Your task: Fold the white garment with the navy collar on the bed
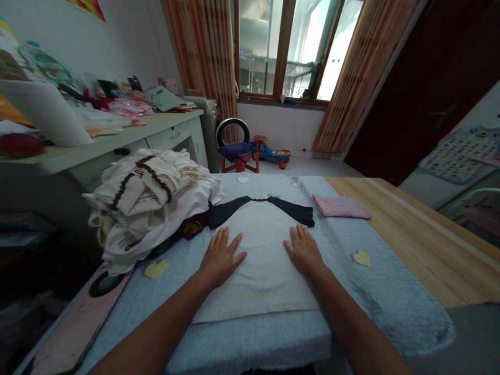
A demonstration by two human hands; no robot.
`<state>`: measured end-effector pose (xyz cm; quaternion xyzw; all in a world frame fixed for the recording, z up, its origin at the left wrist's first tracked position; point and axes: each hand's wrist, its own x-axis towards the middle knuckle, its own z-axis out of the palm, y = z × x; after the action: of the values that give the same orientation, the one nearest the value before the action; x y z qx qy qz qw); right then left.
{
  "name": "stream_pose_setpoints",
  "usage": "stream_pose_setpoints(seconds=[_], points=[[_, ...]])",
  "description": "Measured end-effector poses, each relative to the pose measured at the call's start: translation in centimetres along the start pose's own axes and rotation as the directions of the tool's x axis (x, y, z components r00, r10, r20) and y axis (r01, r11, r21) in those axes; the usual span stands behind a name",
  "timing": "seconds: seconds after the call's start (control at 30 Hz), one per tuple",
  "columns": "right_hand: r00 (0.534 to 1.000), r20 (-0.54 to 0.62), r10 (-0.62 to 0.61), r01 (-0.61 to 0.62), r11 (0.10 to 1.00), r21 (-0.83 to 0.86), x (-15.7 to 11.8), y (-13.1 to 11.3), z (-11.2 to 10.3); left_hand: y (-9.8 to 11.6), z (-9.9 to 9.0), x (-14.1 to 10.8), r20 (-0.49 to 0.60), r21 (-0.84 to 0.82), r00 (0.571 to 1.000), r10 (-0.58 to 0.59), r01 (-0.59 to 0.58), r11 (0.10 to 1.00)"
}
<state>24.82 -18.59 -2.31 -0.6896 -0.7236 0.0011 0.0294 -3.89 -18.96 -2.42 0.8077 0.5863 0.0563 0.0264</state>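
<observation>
A white shirt [262, 276] with dark navy sleeves lies spread flat on a light blue cloth [351, 297], its neckline pointing away from me. My left hand [222, 258] rests palm down on the shirt's left side, just below the left sleeve, with fingers spread. On the right side, below the other sleeve, my right hand [304, 250] lies flat with its thumb apart. Neither hand grips anything. The hem runs across the cloth nearer to me.
A large heap of white clothes [156, 192] sits at the left, by a pink board [82, 317]. A folded pink garment [341, 207] lies at the right, near the bare wooden tabletop [422, 224]. Behind stand a cluttered desk [167, 133] and a red stool [240, 164].
</observation>
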Motion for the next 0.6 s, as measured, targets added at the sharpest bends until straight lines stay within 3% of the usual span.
stream_pose_setpoints(seconds=[0.37,0.6], points=[[0.99,-0.017,-0.141,0.141,0.99,0.004,-3.9,0.7,0.0,-0.1,0.2,0.0,-0.043,0.003,0.999,0.021,-0.021,1.0],[0.993,0.027,-0.119,0.118,0.993,0.022,-5.0,-0.1,-0.6,0.0,-0.1,-0.3,0.021,-0.055,0.957,0.289,-0.287,0.956]])
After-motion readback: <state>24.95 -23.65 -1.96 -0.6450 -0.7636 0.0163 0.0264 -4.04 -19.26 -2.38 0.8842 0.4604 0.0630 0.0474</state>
